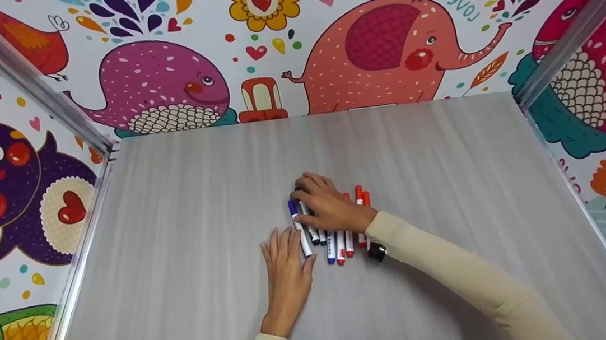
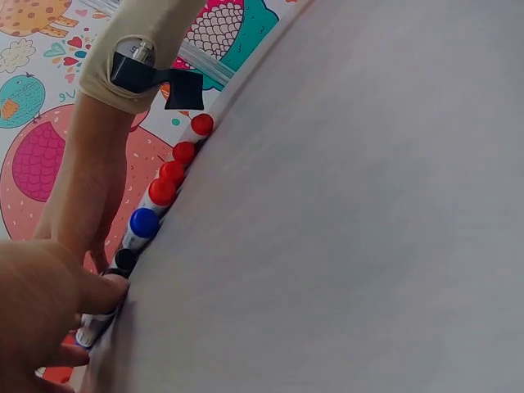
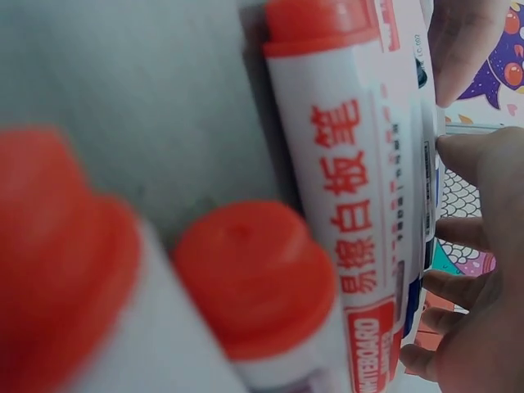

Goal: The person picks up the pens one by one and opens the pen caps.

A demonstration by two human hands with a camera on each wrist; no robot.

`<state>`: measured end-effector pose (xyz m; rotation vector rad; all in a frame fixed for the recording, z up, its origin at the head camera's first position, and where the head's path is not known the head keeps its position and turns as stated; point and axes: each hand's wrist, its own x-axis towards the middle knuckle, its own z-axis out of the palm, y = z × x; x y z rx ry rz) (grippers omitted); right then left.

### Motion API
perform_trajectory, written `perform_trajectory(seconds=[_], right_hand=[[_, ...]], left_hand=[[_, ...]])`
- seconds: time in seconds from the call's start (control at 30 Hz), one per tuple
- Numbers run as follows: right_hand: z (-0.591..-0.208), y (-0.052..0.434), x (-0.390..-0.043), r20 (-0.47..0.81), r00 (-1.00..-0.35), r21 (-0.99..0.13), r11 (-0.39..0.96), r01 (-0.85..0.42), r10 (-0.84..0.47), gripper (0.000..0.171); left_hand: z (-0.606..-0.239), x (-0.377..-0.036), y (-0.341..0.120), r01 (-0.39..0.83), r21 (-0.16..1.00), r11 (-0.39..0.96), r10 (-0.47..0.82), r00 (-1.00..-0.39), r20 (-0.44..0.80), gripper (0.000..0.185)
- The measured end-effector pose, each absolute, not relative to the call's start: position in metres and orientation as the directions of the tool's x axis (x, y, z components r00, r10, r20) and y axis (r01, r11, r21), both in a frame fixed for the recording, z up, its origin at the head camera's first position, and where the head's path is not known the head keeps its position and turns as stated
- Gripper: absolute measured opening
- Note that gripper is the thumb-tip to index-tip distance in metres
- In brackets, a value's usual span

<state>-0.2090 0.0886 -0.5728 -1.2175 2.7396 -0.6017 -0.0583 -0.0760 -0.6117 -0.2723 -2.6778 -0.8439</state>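
Note:
Whiteboard markers lie side by side in a rough row on the table. At the left end is a marker with a blue cap (image 1: 292,207); beside it are black-ended markers (image 1: 314,236), partly under the right hand. Farther right come a blue-ended marker (image 1: 331,248) and several red ones (image 1: 340,250). My right hand (image 1: 329,206) lies over the left part of the row, fingers extended and touching the markers. My left hand (image 1: 285,267) rests by the row's left end, fingers straight, thumb near the blue-capped marker's lower end. Printed lettering shows on a red marker (image 3: 327,164) in the right wrist view.
The grey wood-grain table (image 1: 183,205) has metal rails (image 1: 77,244) along its sides. Walls with printed cartoon animals (image 1: 381,55) stand behind and beside it. A black wrist camera (image 1: 377,251) sits close to the red markers.

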Motion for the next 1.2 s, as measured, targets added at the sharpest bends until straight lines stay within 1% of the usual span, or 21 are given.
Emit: perform_trajectory(seconds=[0.2, 0.33, 0.47, 0.73, 1.0, 1.2], right_hand=[[-0.573, 0.089, -0.209, 0.026, -0.674, -0.388, 0.614, -0.687, -0.738, 0.059], [-0.570, 0.088, -0.208, 0.037, -0.653, -0.393, 0.590, -0.705, -0.757, 0.055], [-0.566, 0.089, -0.208, 0.061, -0.642, -0.413, 0.566, -0.713, -0.764, 0.052], [-0.551, 0.097, -0.207, 0.057, -0.672, -0.480, 0.569, -0.667, -0.739, 0.054], [-0.541, 0.110, -0.204, 0.113, -0.688, -0.529, 0.543, -0.652, -0.716, 0.052], [-0.534, 0.125, -0.196, 0.136, -0.717, -0.567, 0.540, -0.622, -0.684, 0.048]], left_hand=[[-0.610, -0.059, -0.076, 0.272, 0.527, 0.805, 0.086, -0.933, 0.350, 0.063], [-0.607, -0.060, -0.078, 0.270, 0.538, 0.799, 0.099, -0.941, 0.324, 0.062], [-0.603, -0.060, -0.082, 0.269, 0.573, 0.774, 0.106, -0.947, 0.302, 0.063], [-0.588, -0.065, -0.091, 0.259, 0.639, 0.724, 0.118, -0.960, 0.256, 0.070], [-0.570, -0.075, -0.095, 0.274, 0.705, 0.654, 0.198, -0.962, 0.190, 0.077], [-0.562, -0.082, -0.097, 0.251, 0.749, 0.613, 0.275, -0.957, 0.095, 0.083]])
